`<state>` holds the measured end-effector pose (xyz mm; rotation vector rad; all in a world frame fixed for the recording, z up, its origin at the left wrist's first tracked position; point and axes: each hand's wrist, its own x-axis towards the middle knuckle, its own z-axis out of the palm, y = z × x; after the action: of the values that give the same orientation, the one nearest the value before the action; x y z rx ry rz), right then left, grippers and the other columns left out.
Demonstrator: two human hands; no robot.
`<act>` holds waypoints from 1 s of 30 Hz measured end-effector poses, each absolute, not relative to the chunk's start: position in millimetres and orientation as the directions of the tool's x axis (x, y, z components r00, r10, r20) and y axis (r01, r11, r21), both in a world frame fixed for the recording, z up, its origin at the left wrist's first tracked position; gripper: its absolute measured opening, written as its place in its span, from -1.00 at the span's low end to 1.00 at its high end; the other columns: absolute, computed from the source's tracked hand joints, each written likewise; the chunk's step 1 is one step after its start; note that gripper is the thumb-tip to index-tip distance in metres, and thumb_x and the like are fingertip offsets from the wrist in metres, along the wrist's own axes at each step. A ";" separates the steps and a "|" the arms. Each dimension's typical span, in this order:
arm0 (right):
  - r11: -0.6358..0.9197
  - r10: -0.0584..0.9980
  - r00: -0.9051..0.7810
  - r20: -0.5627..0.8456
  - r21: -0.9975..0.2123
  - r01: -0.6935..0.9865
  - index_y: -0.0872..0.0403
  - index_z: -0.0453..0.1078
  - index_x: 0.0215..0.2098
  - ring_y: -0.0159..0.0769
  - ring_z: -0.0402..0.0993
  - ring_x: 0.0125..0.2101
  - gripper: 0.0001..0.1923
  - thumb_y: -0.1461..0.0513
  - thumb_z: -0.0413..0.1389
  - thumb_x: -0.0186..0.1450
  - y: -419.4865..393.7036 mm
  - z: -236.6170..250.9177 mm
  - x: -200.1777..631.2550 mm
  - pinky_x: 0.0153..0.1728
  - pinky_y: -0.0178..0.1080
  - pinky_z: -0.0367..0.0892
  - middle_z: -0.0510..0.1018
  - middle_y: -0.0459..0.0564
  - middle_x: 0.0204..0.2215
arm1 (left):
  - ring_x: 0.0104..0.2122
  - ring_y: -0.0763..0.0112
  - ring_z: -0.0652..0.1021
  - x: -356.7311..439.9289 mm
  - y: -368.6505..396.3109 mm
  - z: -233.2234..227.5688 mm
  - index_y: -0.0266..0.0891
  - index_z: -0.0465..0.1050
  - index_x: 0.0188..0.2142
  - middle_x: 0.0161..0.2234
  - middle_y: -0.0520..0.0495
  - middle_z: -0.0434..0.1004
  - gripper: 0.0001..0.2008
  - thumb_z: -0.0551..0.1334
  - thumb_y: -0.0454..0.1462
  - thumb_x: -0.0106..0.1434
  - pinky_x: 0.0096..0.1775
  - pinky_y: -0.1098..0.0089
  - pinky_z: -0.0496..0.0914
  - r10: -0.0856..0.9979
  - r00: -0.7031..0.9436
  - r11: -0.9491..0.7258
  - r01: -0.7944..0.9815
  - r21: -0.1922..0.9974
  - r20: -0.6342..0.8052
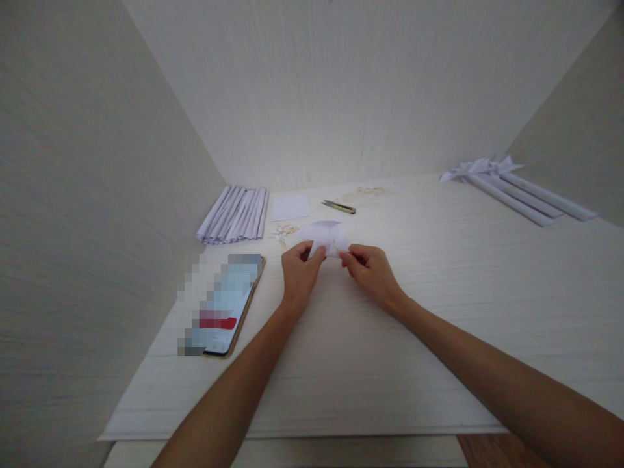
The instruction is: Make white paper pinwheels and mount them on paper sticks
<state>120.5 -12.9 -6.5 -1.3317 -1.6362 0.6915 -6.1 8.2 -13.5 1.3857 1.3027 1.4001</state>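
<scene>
Folded paper piece (325, 235): held just above the white tabletop (439, 312), near the middle of the work surface, between both hands. Left hand (298, 272) pinches the lower left edge between thumb and fingers; right hand (371, 272) pinches the lower right edge in the same way. Both grips are closed on the paper; neither hand rests flat on the table.

Condition of the piece: creases show across its upper face, and the outline is rounded at the top, so several folds appear to be in place. The piece does not match the finished items in shape, so by judgement the work on it is partway through.

Completed stock, as judged from shape:
- rolled paper tubes (234, 214), stacked side by side at the far left against the wall
- long paper stems with folded tips (517, 188), lying at the far right, well apart from the hands

Remaining material and tools:
- one flat paper sheet (290, 207) beyond the hands
- small snips (338, 207) just beside that sheet
- paper scraps (284, 231) near the left hand
- a phone (229, 305) lying left of the left forearm
</scene>
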 end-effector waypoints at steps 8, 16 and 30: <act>0.264 0.960 -0.039 0.276 -0.855 0.446 0.11 0.20 -0.67 -0.48 0.07 -0.70 -0.74 0.20 -0.07 0.14 -13.5 -6.2 119.9 -0.65 -0.37 -0.02 0.19 -0.18 -0.77 | -0.52 0.54 0.42 -6.2 9.6 -12.0 -0.32 0.38 -0.54 -0.56 0.05 0.42 -0.89 0.21 -0.28 -0.08 -0.43 0.50 0.34 0.971 -0.166 -0.171 0.029 0.985 0.173; 0.279 0.960 -0.090 0.266 -0.865 0.418 0.11 0.19 -0.68 -0.50 0.09 -0.68 -0.78 0.20 0.03 0.07 -14.7 -5.6 117.5 -0.62 -0.38 0.03 0.23 -0.18 -0.73 | -0.62 0.59 0.35 -8.4 11.0 -8.4 -0.30 0.34 -0.59 -0.64 0.11 0.36 -0.89 0.21 -0.28 -0.09 -0.54 0.55 0.26 0.968 -0.211 -0.132 0.025 0.991 0.135; 0.050 0.997 -0.044 0.069 -0.939 -0.340 0.01 0.11 -0.27 -0.43 0.36 -0.51 -0.51 0.25 0.21 -0.12 5.9 -14.8 132.9 -0.47 -0.34 0.25 0.43 -0.20 -0.52 | -0.64 0.57 0.34 -10.2 9.5 -8.3 -0.30 0.37 -0.62 -0.65 0.09 0.37 -0.84 0.25 -0.22 -0.11 -0.58 0.53 0.21 0.998 0.064 -0.011 0.011 1.000 0.010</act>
<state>132.9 5.9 -14.8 -0.8818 -1.0180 1.3484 -10.2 9.5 -8.3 1.2543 1.1649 1.1642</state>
